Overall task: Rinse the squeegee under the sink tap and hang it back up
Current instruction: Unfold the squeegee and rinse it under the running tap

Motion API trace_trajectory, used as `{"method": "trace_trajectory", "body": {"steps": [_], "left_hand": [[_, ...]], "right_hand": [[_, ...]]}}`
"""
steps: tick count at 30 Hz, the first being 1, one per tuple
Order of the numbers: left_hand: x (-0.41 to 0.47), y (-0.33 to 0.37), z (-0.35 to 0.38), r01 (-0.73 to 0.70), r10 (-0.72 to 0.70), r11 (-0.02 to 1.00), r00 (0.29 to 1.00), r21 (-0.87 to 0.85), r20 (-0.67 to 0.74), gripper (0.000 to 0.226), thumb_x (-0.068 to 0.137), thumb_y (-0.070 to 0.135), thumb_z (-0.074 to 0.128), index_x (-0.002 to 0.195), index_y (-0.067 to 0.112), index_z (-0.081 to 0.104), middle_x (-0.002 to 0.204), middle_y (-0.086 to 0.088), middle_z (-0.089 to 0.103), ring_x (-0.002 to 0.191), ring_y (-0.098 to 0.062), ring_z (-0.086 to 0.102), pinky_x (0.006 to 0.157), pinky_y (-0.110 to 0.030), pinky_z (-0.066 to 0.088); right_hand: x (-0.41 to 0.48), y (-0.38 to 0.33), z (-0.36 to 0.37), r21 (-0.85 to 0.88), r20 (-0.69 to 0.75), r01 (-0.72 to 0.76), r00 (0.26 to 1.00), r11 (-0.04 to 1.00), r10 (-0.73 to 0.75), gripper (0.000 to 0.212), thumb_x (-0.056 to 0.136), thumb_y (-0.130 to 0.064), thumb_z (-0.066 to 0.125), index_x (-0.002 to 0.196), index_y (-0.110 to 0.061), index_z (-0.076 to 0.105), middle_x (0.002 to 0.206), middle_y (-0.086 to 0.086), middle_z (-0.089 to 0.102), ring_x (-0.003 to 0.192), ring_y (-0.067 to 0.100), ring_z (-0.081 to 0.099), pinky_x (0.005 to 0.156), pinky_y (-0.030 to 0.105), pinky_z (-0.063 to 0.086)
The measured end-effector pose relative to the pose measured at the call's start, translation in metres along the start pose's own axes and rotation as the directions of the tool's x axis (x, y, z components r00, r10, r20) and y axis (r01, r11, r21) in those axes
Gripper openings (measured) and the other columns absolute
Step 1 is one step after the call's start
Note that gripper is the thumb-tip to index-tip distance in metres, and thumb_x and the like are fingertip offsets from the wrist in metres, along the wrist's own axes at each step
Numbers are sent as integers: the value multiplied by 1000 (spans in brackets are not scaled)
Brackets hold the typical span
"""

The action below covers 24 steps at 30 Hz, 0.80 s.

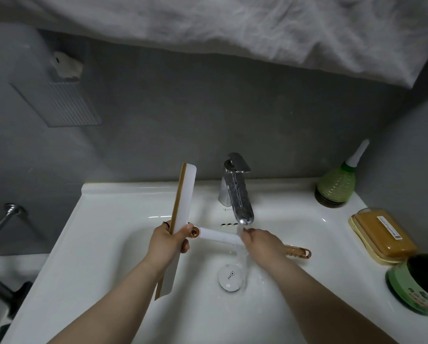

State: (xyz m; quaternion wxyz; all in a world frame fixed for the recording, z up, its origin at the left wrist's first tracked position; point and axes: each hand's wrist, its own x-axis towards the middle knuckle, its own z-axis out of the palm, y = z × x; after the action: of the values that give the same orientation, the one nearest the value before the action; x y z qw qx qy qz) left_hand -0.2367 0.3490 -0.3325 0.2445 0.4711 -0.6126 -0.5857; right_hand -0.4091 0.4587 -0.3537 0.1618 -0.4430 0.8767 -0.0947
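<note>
The left hand (169,240) clasps the squeegee (183,214) at the middle of its blade, standing it upright so the handle reaches sideways into the tap (237,194) stream. The right hand (261,242) wraps around that wet handle, probably rubbing it clean, over the sink (133,194) basin's centre above the drain (230,278).
</note>
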Motion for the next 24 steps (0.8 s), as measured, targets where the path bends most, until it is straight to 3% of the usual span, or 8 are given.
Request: {"method": "trace_trajectory", "body": {"steps": [3,7,10,14,17,21,24], "left_hand": [[0,-3,-4,-3,4,1000,999,13,-44,15,84,20,60,69,18,57,28,6,52,28,-2,46,41,-13,40],[-1,-10,-19,6,-9,1000,995,-26,-104,17,83,21,60,66,19,58,29,4,52,31,-6,46,50,-26,38],[-3,-13,-23,16,-24,998,993,-67,-119,16,84,20,60,68,20,59,30,4,52,35,-10,46,51,-28,37],[-6,-13,-26,-18,12,998,993,-57,-115,18,83,19,61,65,20,58,29,5,51,29,-4,44,46,-20,39],[-8,-12,-31,-56,52,998,993,-39,-103,22,83,16,62,61,19,58,29,4,52,30,-4,45,36,-9,36],[-9,-14,-36,-38,29,997,992,-69,-119,25,84,14,59,59,16,57,29,3,51,28,-4,45,34,-7,36],[-8,-18,-31,2,-10,997,993,-74,-115,23,86,20,58,63,16,56,30,4,51,29,-4,46,36,-9,39]], "right_hand": [[1,-21,7,-106,-59,88,994,991,-94,39,99,-32,21,117,-12,50,107,15,65,99,31,60,79,37,43],[-1,-38,12,-68,-171,148,973,987,-157,43,97,-39,25,107,-13,58,107,10,67,101,29,59,86,37,39],[-1,-52,19,-36,-192,220,956,975,-223,42,95,-42,31,105,-13,59,108,8,66,104,26,55,89,35,36],[3,-50,19,28,-108,222,970,975,-218,40,95,-44,33,104,-16,59,108,8,66,105,27,54,86,35,38],[5,-33,14,50,2,131,991,990,-131,44,96,-44,28,100,-14,59,105,13,65,103,29,57,82,34,41],[3,12,8,152,138,-151,982,977,131,51,95,-47,25,70,-15,55,83,9,59,87,28,60,72,30,37],[-1,25,6,156,158,-216,969,964,192,50,95,-45,25,60,-17,47,83,7,58,79,24,53,70,27,36]]}}
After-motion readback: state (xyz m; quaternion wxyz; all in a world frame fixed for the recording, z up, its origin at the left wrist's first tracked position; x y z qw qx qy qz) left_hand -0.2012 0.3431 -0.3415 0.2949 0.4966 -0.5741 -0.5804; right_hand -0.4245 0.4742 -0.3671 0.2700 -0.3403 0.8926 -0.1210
